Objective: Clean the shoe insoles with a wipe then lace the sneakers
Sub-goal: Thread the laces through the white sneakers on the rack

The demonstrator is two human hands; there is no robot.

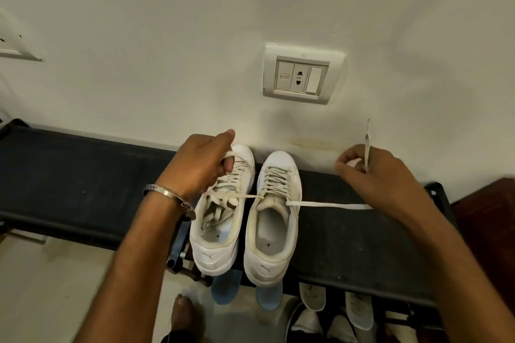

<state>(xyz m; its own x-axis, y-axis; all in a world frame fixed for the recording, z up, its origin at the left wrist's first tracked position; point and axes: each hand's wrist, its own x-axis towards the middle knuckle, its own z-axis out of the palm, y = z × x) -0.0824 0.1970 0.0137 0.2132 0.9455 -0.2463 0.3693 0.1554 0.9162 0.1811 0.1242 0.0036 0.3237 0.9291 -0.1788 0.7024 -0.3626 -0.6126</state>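
Note:
Two white sneakers stand side by side on a black rack top (69, 175), toes to the wall. The right sneaker (274, 217) is laced up its front, and its white lace (328, 205) runs out taut to both sides from the top eyelets. My left hand (200, 167) hovers over the left sneaker (223, 217) and grips one lace end. My right hand (376, 172), out to the right, pinches the other end, whose tip sticks up above the fingers. The left sneaker's laces lie loose in its opening.
A white socket plate (302, 74) is on the wall above the shoes. Two blue insoles (225, 287) poke out under the sneakers' heels. More pale shoes (358, 312) sit on a lower shelf at the right. My bare foot (182, 315) is on the floor.

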